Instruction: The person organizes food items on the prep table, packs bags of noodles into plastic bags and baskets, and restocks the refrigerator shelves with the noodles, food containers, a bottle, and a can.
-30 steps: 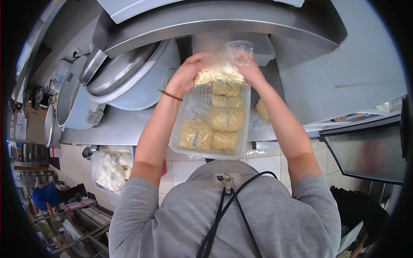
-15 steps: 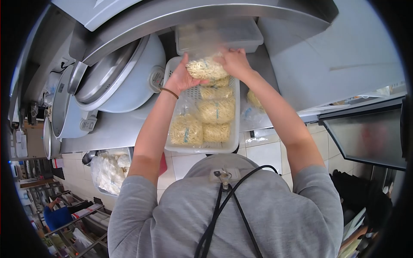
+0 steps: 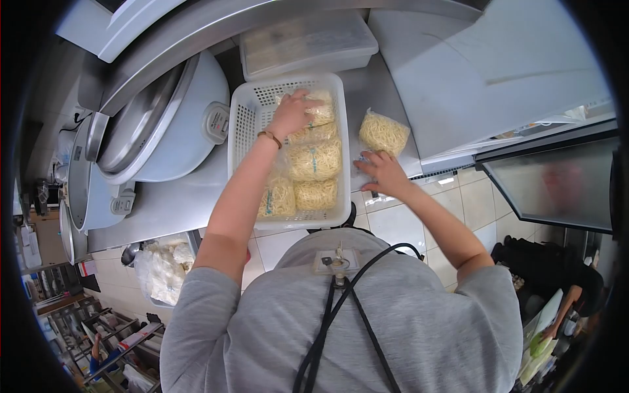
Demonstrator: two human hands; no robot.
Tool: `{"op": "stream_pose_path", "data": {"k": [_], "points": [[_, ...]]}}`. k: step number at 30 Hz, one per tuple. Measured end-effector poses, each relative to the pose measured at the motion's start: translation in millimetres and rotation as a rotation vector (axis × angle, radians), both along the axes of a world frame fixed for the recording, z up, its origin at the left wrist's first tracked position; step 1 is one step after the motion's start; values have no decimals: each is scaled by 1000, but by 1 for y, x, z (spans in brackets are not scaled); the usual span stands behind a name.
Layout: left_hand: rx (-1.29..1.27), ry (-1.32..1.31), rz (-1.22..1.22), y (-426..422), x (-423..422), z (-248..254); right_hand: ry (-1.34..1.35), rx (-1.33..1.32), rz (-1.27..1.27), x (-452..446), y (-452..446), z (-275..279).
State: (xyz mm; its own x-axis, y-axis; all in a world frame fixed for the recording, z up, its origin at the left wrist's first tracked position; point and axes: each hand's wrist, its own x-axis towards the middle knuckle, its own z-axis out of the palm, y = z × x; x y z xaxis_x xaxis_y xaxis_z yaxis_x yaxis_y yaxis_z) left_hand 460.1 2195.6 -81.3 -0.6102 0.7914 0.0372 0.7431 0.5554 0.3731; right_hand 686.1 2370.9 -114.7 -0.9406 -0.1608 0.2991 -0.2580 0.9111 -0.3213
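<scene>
A white perforated plastic basket [image 3: 247, 121] holds several clear bags of pale noodles [image 3: 314, 160], stacked in a column with one more at the lower left. My left hand [image 3: 293, 116], with a band on the wrist, rests its outspread fingers on the far noodle bag [image 3: 321, 108] inside the basket. To the right of the basket, another bag of noodles [image 3: 384, 133] lies on the steel counter. My right hand [image 3: 388, 175] is at that bag's near end, fingers spread and overlapping its clear plastic; a firm grip is not visible.
Large light-blue cookers [image 3: 187, 141] with metal lids stand left of the basket. A lidded translucent box [image 3: 308, 46] sits behind it. Below the counter at left is a container of plastic-wrapped white stuff [image 3: 164, 272]. At the lower right, a person in black [image 3: 557, 275] stands nearby.
The noodle bag held in both hands is now down at the basket's far end. My right hand has moved right and nearer, to the bag on the counter. The view has shifted.
</scene>
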Motion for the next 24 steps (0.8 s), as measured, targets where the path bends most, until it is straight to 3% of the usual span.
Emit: {"op": "stream_pose_path", "data": {"k": [1,3,5,6,8,9,11,12,13,14,15,17,20,22,24], "points": [[-11,-59,-45,-1,-4,4,189,90,15,9,-2,-15],[-20,-117,-91,-3,-9,13,124,-16,-121,9,15,-37],[-41,-279,-82,-5,-11,23,71,-353,-288,-9,29,-28],[-40,-275,-88,-4,-8,30,20,-574,-389,-20,33,-5],[6,-140,-139,-2,3,45,12,-564,-454,-37,37,66],[7,-137,-147,4,14,52,60,-540,-375,-48,46,81],[327,-183,-371,24,45,67,116,-510,-295,-57,51,112],[330,-176,-373,31,62,80,76,-534,-151,-61,45,132],[351,-361,-349,35,81,96,34,-556,-5,-63,39,150],[368,-547,-321,36,90,104,37,-555,-3,-63,31,170],[369,-543,-319,37,87,102,-26,-596,62,-61,23,189],[397,-913,-339,40,77,98,-88,-637,132,-56,16,212],[580,-788,-205,33,81,113,-89,-703,119,-54,8,219],[671,-724,-128,26,83,117,372,-1262,-27,-53,-8,209],[852,-601,29,21,81,120,223,-1392,-35,-52,-19,177]]}}
